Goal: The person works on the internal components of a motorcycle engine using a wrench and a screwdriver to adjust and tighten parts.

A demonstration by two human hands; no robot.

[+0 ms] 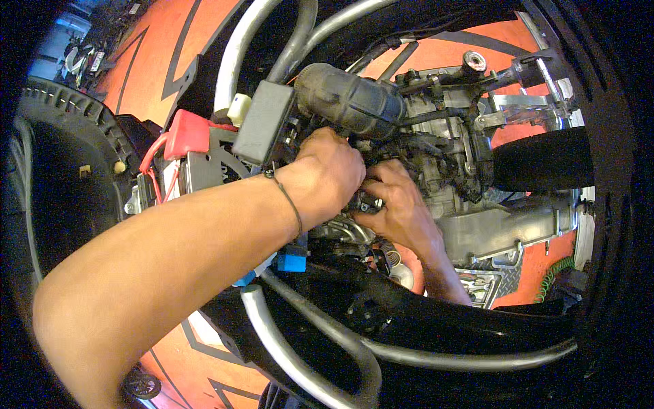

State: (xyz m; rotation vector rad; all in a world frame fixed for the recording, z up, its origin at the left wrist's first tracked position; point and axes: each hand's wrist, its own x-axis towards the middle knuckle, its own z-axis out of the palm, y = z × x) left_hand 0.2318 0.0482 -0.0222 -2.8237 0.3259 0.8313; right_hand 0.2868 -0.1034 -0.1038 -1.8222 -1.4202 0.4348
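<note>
My left hand is closed and reaches in just below a ribbed black rubber intake duct. Its fingertips are hidden among dark parts, and what they grip cannot be made out. Close beside it, my right hand curls its thumb and fingers together around a small spot next to the engine. A small dark and metal part shows between thumb and fingers, too hidden to name. Left of my left hand sits a dark grey rectangular box.
Bent silver frame tubes run above and below the work area. A red terminal cover with red wires lies at the left, and a blue connector sits under my left wrist. A black tyre is at the right, over an orange floor.
</note>
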